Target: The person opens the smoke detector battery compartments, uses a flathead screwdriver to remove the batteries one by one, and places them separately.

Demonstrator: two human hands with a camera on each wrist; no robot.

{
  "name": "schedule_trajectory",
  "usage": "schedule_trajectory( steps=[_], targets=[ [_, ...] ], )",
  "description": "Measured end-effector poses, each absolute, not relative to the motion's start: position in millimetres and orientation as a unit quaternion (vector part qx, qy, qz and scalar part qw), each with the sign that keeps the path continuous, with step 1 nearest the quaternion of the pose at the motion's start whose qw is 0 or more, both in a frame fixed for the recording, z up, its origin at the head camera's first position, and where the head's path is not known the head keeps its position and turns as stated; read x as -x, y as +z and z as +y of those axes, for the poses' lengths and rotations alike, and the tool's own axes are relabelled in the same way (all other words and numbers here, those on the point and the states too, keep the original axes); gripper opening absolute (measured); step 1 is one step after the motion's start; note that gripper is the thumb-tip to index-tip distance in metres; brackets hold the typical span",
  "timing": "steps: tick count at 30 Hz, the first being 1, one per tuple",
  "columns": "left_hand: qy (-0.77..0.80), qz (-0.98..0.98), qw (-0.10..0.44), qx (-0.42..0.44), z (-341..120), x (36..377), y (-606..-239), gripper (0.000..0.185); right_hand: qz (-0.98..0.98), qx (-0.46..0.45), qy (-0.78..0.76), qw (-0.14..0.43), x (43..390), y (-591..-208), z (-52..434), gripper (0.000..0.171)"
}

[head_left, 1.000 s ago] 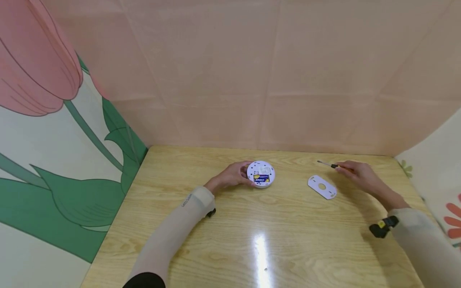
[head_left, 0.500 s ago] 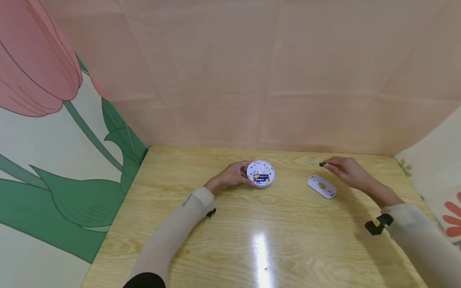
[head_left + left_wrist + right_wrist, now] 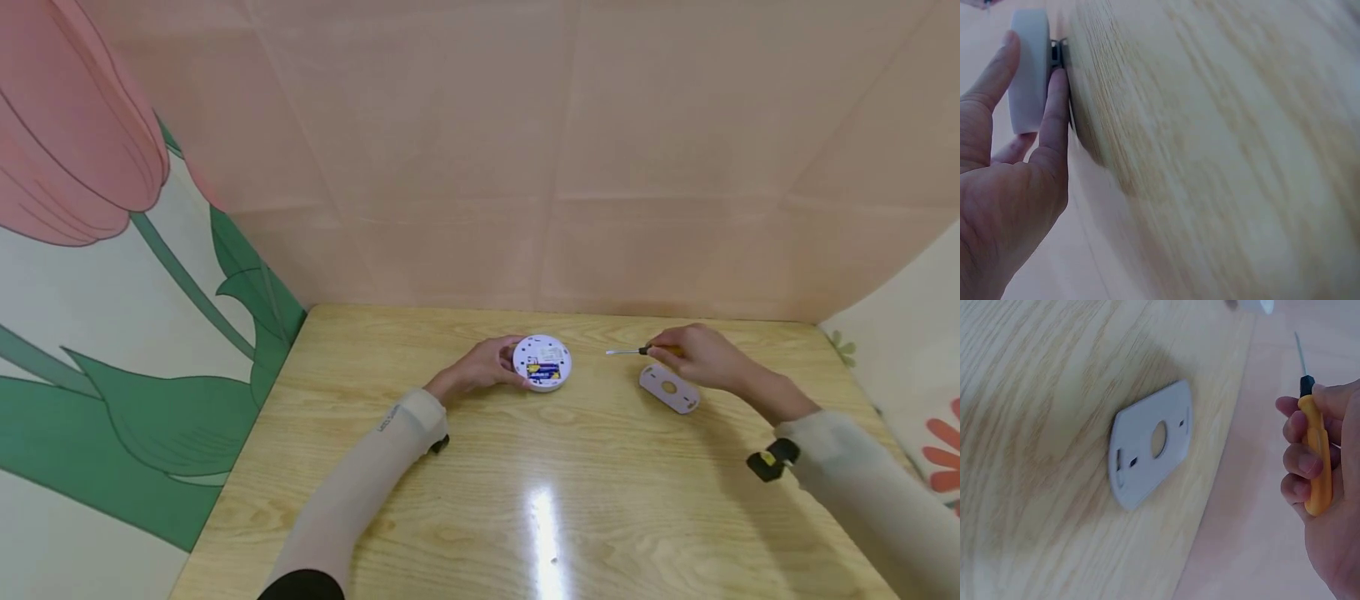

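Note:
A round white device (image 3: 543,362) lies on the wooden table (image 3: 480,467) with its back up, showing a blue and yellow battery. My left hand (image 3: 486,367) holds its left rim; the left wrist view shows fingers (image 3: 1054,106) curled against the white edge (image 3: 1029,75). My right hand (image 3: 693,357) grips a small screwdriver (image 3: 637,351) with a yellow handle (image 3: 1316,462), lifted off the table, its tip pointing left toward the device. A white oval cover plate (image 3: 669,388) lies flat just below that hand (image 3: 1329,481), and the right wrist view shows the plate (image 3: 1147,444) with its centre hole.
Pink panels wall the table at the back. A flower-print panel (image 3: 112,333) stands on the left and another at the right edge (image 3: 915,367). A light glare (image 3: 543,525) lies on the near tabletop.
My right hand has carried the screwdriver leftward, from the far right past the cover plate toward the round device. The left hand and device have stayed put.

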State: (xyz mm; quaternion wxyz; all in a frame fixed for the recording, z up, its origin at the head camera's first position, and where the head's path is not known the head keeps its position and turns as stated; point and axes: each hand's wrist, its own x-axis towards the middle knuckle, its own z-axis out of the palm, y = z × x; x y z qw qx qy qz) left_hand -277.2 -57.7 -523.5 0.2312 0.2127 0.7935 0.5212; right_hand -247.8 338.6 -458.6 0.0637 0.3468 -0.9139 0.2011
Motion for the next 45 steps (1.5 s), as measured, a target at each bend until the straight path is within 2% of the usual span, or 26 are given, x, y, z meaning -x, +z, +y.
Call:
schedule_trajectory(
  steps=[12, 20, 33, 45],
  targets=[
    [0.534, 0.783, 0.243, -0.206, -58.1, 276.9, -522.4, 0.088, -0.905, -0.382, 0.175, 0.062, 251.0, -441.7, 307.5, 0.008],
    [0.536, 0.783, 0.238, -0.209, -59.2, 277.9, -520.8, 0.089, -0.916, -0.376, 0.14, 0.01, 251.6, -433.1, 290.4, 0.013],
    [0.537, 0.778, 0.243, -0.216, -58.0, 277.0, -522.9, 0.088, -0.91, -0.398, 0.12, -0.001, 248.8, -434.2, 263.9, 0.013],
    [0.532, 0.782, 0.244, -0.215, -57.0, 276.7, -521.4, 0.088, -0.914, -0.395, 0.091, -0.024, 249.6, -430.3, 248.3, 0.022]
  ],
)
